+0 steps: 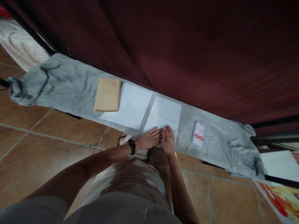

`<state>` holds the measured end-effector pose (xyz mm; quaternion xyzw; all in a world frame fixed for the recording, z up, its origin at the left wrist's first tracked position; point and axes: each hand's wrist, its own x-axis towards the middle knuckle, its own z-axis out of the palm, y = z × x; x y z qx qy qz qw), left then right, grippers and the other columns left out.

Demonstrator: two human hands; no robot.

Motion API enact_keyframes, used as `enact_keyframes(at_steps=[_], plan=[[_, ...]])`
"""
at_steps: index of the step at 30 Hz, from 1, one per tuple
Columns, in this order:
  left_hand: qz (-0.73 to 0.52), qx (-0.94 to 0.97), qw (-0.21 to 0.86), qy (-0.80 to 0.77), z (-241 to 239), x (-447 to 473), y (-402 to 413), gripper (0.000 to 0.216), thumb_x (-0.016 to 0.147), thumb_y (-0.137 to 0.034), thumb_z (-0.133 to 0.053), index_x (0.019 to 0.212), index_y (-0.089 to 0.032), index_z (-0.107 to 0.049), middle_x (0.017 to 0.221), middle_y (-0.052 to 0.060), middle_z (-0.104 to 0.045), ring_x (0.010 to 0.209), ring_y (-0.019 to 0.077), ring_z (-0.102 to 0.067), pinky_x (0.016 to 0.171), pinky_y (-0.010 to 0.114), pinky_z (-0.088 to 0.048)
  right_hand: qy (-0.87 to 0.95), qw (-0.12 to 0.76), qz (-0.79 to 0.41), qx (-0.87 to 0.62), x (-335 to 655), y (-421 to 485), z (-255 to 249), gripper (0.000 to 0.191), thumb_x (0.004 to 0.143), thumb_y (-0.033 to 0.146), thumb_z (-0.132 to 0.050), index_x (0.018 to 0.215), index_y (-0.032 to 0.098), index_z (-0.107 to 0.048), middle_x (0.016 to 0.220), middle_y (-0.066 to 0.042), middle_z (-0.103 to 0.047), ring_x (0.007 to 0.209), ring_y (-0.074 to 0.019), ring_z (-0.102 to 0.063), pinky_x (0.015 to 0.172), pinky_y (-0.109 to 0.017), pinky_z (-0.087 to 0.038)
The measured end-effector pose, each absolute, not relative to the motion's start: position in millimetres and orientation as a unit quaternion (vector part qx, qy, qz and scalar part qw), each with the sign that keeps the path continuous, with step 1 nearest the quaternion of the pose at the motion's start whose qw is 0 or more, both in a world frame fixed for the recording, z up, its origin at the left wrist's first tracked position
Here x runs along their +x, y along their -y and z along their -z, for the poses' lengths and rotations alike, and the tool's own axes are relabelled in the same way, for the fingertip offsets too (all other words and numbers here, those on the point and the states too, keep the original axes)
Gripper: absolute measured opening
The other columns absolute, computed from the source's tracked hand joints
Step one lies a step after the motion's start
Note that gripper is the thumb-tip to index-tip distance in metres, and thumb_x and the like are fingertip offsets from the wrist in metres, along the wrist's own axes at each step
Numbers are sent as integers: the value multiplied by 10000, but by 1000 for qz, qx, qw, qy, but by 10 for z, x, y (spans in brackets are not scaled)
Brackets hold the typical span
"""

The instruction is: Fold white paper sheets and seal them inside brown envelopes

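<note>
A white sheet of paper (164,114) lies on a grey cloth (70,87) spread over a narrow surface. My left hand (150,139), a black band on its wrist, lies flat on the sheet's near edge with fingers stretched out. My right hand (168,141) presses beside it on the same edge, fingers extended and touching the left fingertips. A second white sheet (129,105) lies to the left. A stack of brown envelopes (107,94) overlaps that sheet's left side.
A small white card with red print (198,133) rests on the cloth to the right. A dark red curtain (187,46) hangs behind. Brown floor tiles (46,133) lie below. A colourful printed sheet (280,199) and a white board (280,165) sit at the right.
</note>
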<state>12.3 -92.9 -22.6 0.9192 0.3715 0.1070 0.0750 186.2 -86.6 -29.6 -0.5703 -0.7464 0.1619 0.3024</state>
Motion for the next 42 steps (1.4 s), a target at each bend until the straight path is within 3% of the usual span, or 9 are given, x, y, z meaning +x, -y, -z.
enact_keyframes(at_steps=[4, 17, 25, 30, 34, 42], plan=[[-113, 926, 46, -357, 311, 107, 941, 497, 974, -319, -557, 1416, -91, -555, 1531, 178, -510, 1518, 285, -331, 1286, 469, -177, 760, 240, -109, -595, 1841, 926, 340, 547, 1093, 396, -246, 1492, 117, -495, 1550, -164, -483, 1469, -249, -392, 1232, -508, -278], [-107, 918, 46, -380, 261, 16, 1045, 624, 983, -282, -551, 1568, -181, -360, 1649, 112, -335, 1542, 236, -278, 1284, 455, -206, 760, 212, -19, -615, 2204, 1070, 468, 562, 1085, 390, -293, 1582, 137, -353, 1593, -180, -417, 1485, -315, -364, 1196, -570, -296], [-136, 890, 72, -430, 123, -213, 1006, 438, 1058, -280, -375, 1455, -168, -524, 1534, 117, -523, 1436, 213, -472, 1208, 396, -360, 745, 254, -41, -616, 2277, 982, 405, 505, 1068, 336, -349, 1523, 142, -453, 1521, -180, -516, 1447, -291, -435, 1195, -568, -330], [-169, 869, 50, -462, 182, -148, 775, 470, 1055, -269, -341, 1479, -123, -484, 1580, 136, -458, 1495, 226, -381, 1226, 432, -342, 758, 292, -101, -575, 2006, 657, 258, 493, 1071, 321, -337, 1516, 149, -463, 1559, -148, -476, 1475, -249, -406, 1203, -507, -372], [-192, 862, 48, -467, 291, -104, 695, 497, 1047, -314, -360, 1491, -117, -464, 1554, 162, -485, 1479, 245, -409, 1220, 478, -359, 781, 292, -131, -536, 1731, 420, 225, 479, 1065, 304, -359, 1509, 168, -476, 1573, -131, -462, 1483, -237, -397, 1212, -498, -373], [-210, 854, 33, -475, 303, -113, 728, 517, 1044, -313, -370, 1524, -126, -423, 1564, 148, -474, 1475, 243, -416, 1220, 474, -372, 799, 247, -66, -545, 1786, 186, 402, 487, 1061, 333, -424, 1522, 177, -458, 1582, -137, -444, 1482, -249, -399, 1223, -505, -308]])
